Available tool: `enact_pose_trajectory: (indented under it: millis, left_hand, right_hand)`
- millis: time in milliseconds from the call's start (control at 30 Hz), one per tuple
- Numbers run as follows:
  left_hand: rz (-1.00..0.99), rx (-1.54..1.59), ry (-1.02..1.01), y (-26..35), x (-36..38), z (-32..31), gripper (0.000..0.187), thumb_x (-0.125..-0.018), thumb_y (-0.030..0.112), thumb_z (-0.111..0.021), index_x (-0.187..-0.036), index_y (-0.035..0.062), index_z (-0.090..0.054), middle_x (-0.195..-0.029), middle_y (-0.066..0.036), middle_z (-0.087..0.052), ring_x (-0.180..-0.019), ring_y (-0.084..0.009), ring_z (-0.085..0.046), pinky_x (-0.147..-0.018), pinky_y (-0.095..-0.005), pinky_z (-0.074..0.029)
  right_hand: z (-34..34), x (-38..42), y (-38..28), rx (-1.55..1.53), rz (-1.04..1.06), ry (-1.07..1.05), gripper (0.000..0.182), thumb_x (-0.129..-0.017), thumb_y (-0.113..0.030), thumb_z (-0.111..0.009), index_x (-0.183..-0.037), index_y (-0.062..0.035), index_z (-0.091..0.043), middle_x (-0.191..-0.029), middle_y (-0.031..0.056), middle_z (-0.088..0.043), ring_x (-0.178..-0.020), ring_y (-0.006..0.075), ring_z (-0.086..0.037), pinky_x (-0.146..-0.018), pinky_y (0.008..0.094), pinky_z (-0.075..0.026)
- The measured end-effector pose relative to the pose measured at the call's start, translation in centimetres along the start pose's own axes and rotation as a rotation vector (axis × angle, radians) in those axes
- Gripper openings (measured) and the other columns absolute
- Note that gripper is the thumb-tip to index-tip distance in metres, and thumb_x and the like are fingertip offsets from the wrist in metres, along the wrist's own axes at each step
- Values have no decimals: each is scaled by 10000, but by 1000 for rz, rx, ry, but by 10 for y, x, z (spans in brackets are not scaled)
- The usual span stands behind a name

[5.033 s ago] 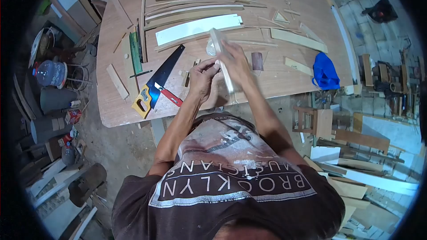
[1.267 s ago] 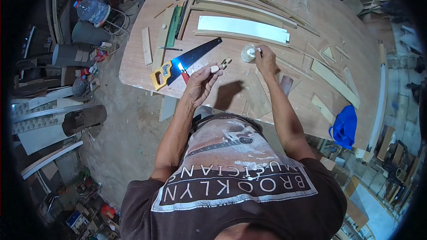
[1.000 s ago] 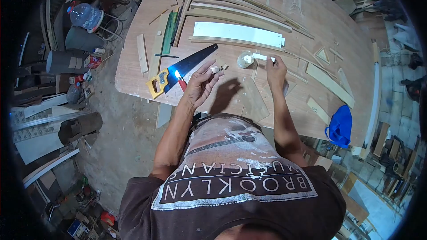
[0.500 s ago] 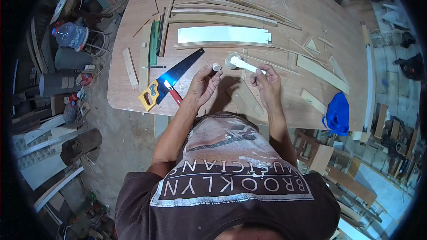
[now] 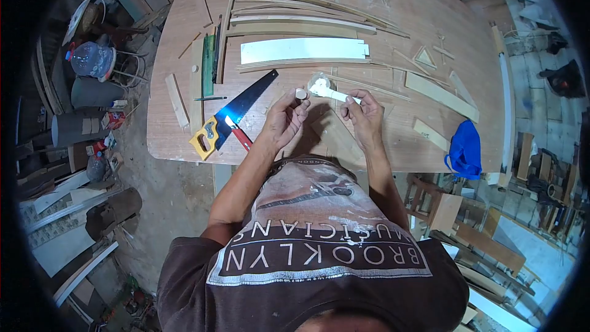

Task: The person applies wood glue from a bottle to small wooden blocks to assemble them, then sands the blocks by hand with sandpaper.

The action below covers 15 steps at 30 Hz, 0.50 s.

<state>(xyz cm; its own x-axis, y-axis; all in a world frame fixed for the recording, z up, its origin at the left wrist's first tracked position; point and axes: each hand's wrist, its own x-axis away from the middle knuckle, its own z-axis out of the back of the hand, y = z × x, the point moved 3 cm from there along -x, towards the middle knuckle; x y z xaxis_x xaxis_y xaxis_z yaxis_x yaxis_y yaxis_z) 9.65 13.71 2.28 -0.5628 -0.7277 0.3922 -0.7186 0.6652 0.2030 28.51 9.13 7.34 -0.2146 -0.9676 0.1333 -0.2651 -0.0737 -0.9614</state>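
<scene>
My left hand [image 5: 284, 124] pinches a small round pale piece [image 5: 301, 93] between thumb and fingertips, its flat face turned up. In my right hand [image 5: 366, 120] is the end of a white flat stick [image 5: 342, 96], which slants up to the left. The stick's far end meets white paste in a small clear cup [image 5: 314, 78], just above the left fingertips. A handsaw [image 5: 246, 108] with a yellow handle lies left of my left hand, and a red-handled knife [image 5: 241, 137] rests against it.
Behind the cup lie a white board [image 5: 301, 51] and several thin wooden strips [image 5: 326, 2]. A green strip [image 5: 208, 64] and a pencil [image 5: 210, 98] are at left. On the right are a wooden slat [image 5: 439, 96] and a blue cloth bag [image 5: 464, 150] at the table [image 5: 424, 166] edge.
My right hand has moved slightly left with the stick, whose tip stays at the cup. The left hand still pinches the round piece. The whole view has shifted a little.
</scene>
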Motion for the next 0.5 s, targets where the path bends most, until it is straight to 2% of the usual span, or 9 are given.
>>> enact_pose_trajectory:
  millis: [133, 200, 233, 300, 333, 400, 433, 500]
  left_hand:
    - [-86, -86, 147, 0, 4, -9, 200, -895, 96, -591, -1046, -31, -562, -933, -116, -631, -859, -193, -654, -723, -263, -570]
    - [-169, -309, 141, 2, 4, -5, 252, -852, 34, -633, -1079, -52, -566, -993, -122, -628, -890, -192, -649, -779, -259, -550]
    - [-168, -309, 139, 1, 5, -4, 252, -852, 34, -633, -1079, -52, -566, -993, -122, -628, -890, -192, -649, -779, -259, -550]
    - [-274, -585, 151, 4, 7, -4, 345, -806, -16, -665, -1134, -55, -566, -1037, -116, -614, -926, -168, -627, -806, -251, -525]
    - [-274, -586, 147, 4, 7, -2, 345, -806, -16, -665, -1134, -55, -566, -1037, -116, -614, -926, -168, -627, -806, -251, -525]
    - [-464, -1015, 161, 10, 9, -2, 487, -773, -33, -697, -1231, -12, -533, -979, -71, -641, -889, -130, -615, -782, -211, -504]
    - [-465, -1015, 160, 8, 8, -3, 487, -773, -33, -697, -1231, -12, -533, -979, -71, -641, -889, -130, -615, -782, -211, -504]
    - [-614, -1029, 74, 7, 9, -11, 558, -771, -65, -675, -1289, 4, -482, -1038, -62, -607, -909, -117, -587, -773, -214, -497]
  right_hand:
    - [2, 0, 0, 4, 0, 24, 114, -916, -62, -558, -1003, 11, -575, -734, 28, -580, -642, 76, -535, -550, 211, -419]
    - [3, 1, 1, -7, 3, 21, 113, -916, -62, -560, -1001, 10, -576, -733, 27, -580, -637, 76, -534, -549, 210, -419]
    - [4, 2, 1, -18, 5, 17, 111, -916, -63, -561, -999, 10, -576, -732, 26, -579, -633, 75, -533, -548, 208, -420]
    - [5, 4, 1, -15, 2, 21, 111, -915, -62, -562, -998, 10, -576, -730, 26, -578, -630, 76, -533, -548, 208, -421]
    - [5, 4, 1, -13, -2, 24, 110, -915, -62, -564, -997, 10, -576, -728, 26, -576, -627, 76, -533, -548, 208, -421]
    - [5, 5, 0, -4, -10, 28, 111, -912, -63, -567, -995, 10, -576, -727, 24, -575, -626, 75, -532, -546, 208, -420]
    - [5, 5, 0, 4, -21, 29, 111, -910, -63, -571, -994, 11, -576, -725, 23, -573, -625, 74, -532, -545, 208, -418]
    - [3, 5, 0, 15, -12, 22, 114, -907, -64, -577, -992, 11, -578, -725, 21, -573, -622, 74, -531, -542, 208, -417]
